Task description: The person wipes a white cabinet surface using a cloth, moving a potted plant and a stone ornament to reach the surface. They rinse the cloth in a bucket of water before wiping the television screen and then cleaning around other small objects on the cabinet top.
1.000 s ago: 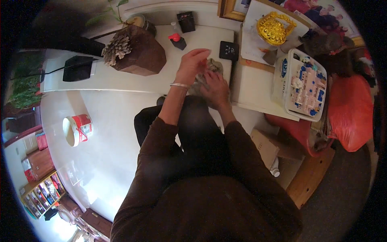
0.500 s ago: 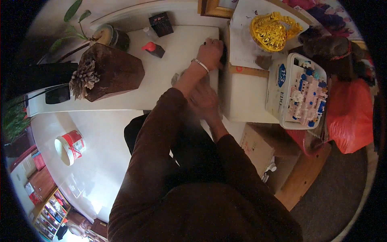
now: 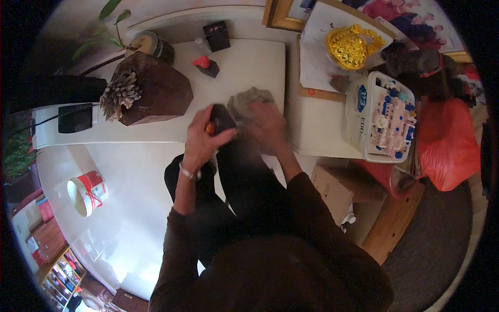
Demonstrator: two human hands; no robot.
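My left hand [image 3: 200, 138] is closed around a small dark block-shaped object [image 3: 222, 118] with a bit of red and yellow showing at its side; its exact kind is unclear. It is held over the front edge of the white cabinet top [image 3: 208, 93]. Beside it, my right hand [image 3: 266, 127], blurred by motion, has its fingers on a crumpled grey cloth [image 3: 252, 100] that lies on the cabinet top. Further back stand a small dark block with a red top [image 3: 207, 66], a black box [image 3: 216, 35] and a small clear bottle [image 3: 200, 44].
At left stand a brown wooden planter [image 3: 158, 91] and a plant pot [image 3: 156, 44]. On the right are a gold ornament [image 3: 351, 49], a white tub of building bricks [image 3: 364, 119] and a red bag [image 3: 449, 145]. A bucket [image 3: 88, 193] sits on the floor.
My left hand has come back from the cabinet's far right edge toward me, bringing the dark block. The grey cloth, mostly covered before, now shows beneath my right hand.
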